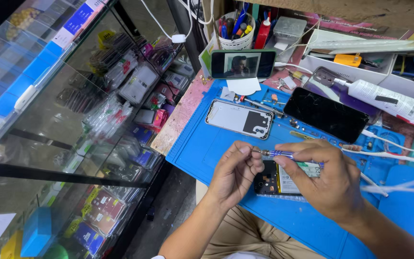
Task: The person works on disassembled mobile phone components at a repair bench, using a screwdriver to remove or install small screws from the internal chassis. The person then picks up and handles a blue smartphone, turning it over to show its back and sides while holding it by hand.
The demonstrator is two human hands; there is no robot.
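Nearest the camera, the opened phone (283,180) is lying on the blue work mat (202,144) under both hands, its back removed so that a dark board section at its left end and a pale battery to the right are showing; its long axis is running left to right, roughly parallel to the near edge of the mat. Judged from its exposed parts, it is handling as a light, stiff but fragile assembly, best steadied by its outer frame edges and not by the board or battery. Just above it, the right hand (329,180) is pinching the blue handle of a precision screwdriver (276,153) between thumb and fingers, closed narrowly around it. The screwdriver is lying nearly horizontal, its metal tip pointing left toward the left hand (235,172), whose fingertips are closing on the tip end; whether a screw is sitting there is too small to tell. The tool is looking thin, rigid, light and liable to roll. Farther off, a removed pale back cover (239,118) and a dark screen panel (326,114) are resting well apart on the mat. Farthest, a propped phone (243,64) is showing a video beside a cup of tools (235,36).
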